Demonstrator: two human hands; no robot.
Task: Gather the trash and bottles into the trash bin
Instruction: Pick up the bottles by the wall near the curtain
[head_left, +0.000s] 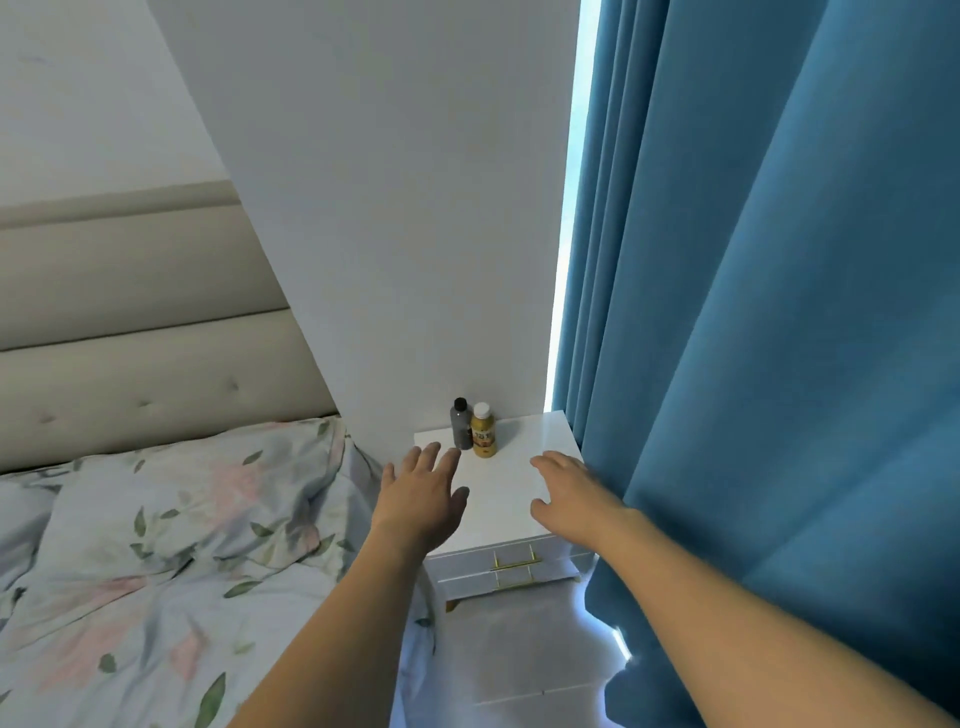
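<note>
Two small bottles stand upright side by side at the back of a white nightstand (514, 488), against the wall. The dark grey bottle (461, 423) has a black cap; the yellow bottle (483, 431) has a white cap and touches it on the right. My left hand (423, 496) is stretched over the nightstand's left part, fingers straight, its fingertips just short of the dark bottle. My right hand (569, 491) hovers over the right part with relaxed fingers, a hand's width from the yellow bottle. Neither hand holds anything. No trash bin is in view.
A bed with a floral duvet (156, 545) and a padded beige headboard (130, 332) lies left of the nightstand. A blue curtain (779, 364) hangs close on the right, brushing the nightstand's edge. Pale floor (519, 649) shows below the gold-handled drawers.
</note>
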